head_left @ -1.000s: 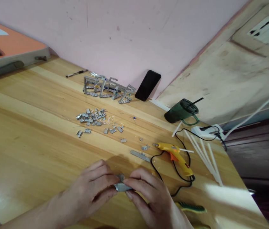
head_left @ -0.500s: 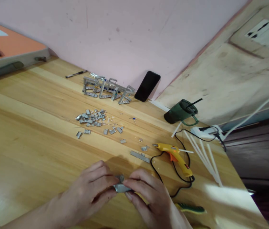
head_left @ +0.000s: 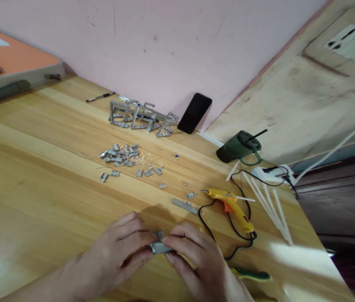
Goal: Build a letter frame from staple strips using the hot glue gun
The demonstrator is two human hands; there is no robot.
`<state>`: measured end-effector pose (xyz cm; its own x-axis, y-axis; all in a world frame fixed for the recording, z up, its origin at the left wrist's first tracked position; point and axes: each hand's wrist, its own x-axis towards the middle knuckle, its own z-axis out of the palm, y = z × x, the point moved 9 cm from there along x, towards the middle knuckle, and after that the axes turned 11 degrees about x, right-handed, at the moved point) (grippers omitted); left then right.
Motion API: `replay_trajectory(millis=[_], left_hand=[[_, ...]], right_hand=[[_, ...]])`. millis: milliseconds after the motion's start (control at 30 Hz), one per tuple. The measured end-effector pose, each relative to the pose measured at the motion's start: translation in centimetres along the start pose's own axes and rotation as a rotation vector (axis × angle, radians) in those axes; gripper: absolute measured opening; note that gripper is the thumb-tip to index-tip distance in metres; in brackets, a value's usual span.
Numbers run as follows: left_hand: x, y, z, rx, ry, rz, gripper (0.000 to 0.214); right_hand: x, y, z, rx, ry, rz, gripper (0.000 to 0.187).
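Note:
Between my two hands is a small folded grey metal-looking piece (head_left: 161,248), partly covered by the fingers. My left hand (head_left: 127,243) pinches its left end between thumb and fingers. On the other end, my right hand (head_left: 196,256) is closed in the same way. A flat grey strip (head_left: 184,206) lies on the table just beyond my right hand, with a small bent grey piece (head_left: 191,195) past it. Farther off sits a pile of small grey bent pieces (head_left: 121,155), several more scattered around it.
A yellow hot glue gun (head_left: 231,205) with its black cord lies to the right, near white glue sticks (head_left: 268,205). A green-handled tool (head_left: 253,274) is close to my right wrist. Grey frames (head_left: 142,117), a phone (head_left: 194,113) and a green mug (head_left: 238,147) stand by the wall.

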<state>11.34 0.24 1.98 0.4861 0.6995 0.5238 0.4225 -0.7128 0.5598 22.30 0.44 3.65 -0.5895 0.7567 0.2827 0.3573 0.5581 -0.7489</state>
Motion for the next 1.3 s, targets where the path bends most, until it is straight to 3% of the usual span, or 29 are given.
replay_trajectory(millis=[567, 1300], left_hand=[[0.03, 0.04, -0.01, -0.001, -0.008, 0.006, 0.014], [-0.29, -0.25, -0.08, -0.003, 0.006, -0.009, 0.018]], right_hand=[[-0.08, -0.19, -0.08, 0.011, 0.020, -0.042, 0.030], [0.03, 0.19, 0.08, 0.006, -0.010, 0.010, 0.027]])
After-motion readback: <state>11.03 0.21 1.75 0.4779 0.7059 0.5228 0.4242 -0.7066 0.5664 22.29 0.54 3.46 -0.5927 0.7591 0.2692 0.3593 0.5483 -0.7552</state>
